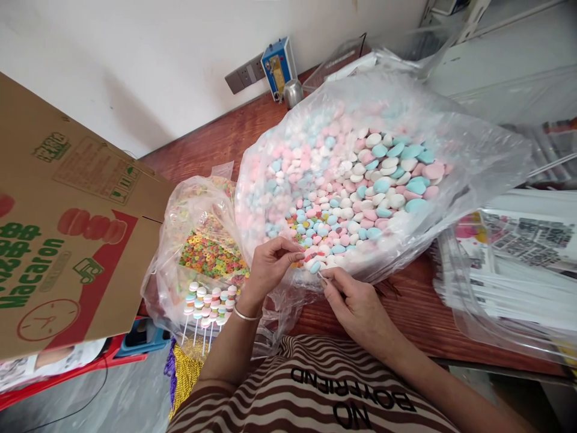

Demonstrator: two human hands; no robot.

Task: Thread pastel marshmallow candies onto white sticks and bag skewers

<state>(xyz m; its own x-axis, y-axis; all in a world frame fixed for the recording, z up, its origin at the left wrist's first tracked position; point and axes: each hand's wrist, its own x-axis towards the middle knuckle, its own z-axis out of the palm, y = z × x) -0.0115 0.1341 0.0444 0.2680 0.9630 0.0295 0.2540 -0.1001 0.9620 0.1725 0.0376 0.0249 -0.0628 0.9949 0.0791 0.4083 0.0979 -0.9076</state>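
My right hand [354, 300] is closed in a pinch round a thin white stick [321, 276]. A pale blue and white candy [315, 267] shows at the stick's tip. Across from it, my left hand [273, 264] pinches what looks like a small orange candy [298, 258], partly covered by the fingertips. Both hands are at the near edge of a large clear plastic bag [478, 162] full of pink, white and blue button-shaped candies [381, 185]. Small colourful ring candies [295, 224] lie among them. Left of my forearm, several finished-looking candy skewers [211, 304] rest on plastic.
A second clear bag [169, 240] holds many small ring candies [210, 254]. A printed cardboard box [90, 240] stands at the left. Plastic-wrapped white packets [509, 288] lie at the right of the wooden table [396, 307]. A blue device [278, 66] and metal cup [293, 93] stand by the wall.
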